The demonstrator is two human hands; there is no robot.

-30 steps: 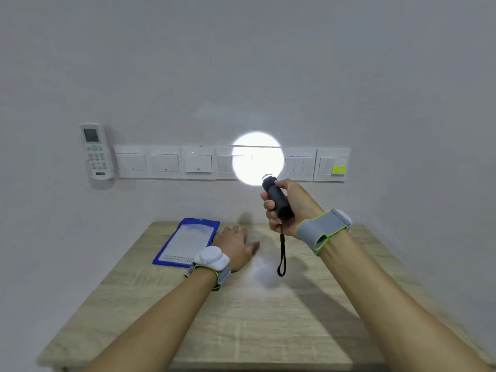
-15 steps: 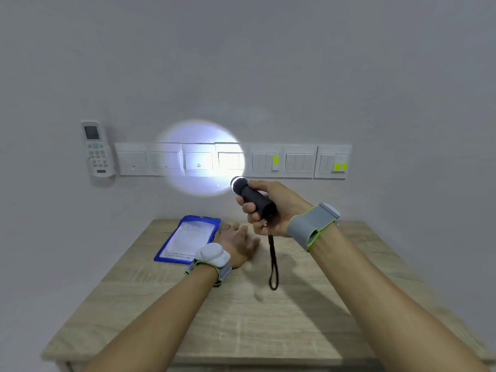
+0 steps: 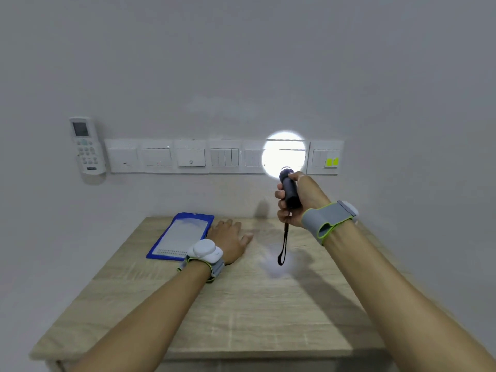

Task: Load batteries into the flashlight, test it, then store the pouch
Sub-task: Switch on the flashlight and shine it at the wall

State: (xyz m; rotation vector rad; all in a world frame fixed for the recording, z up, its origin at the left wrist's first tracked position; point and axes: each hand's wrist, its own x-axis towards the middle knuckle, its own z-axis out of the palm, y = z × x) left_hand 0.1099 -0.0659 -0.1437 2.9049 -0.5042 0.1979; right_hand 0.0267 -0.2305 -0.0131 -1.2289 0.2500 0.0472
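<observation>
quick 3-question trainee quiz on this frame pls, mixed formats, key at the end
1. True or false: the flashlight is switched off.
2. Which hand holds it? A) left hand B) right hand C) both
3. Fill in: the left hand lies flat on the table beside the blue ____.

Key: 1 false, its beam makes a bright spot on the wall switches. 2 B. 3 pouch.
</observation>
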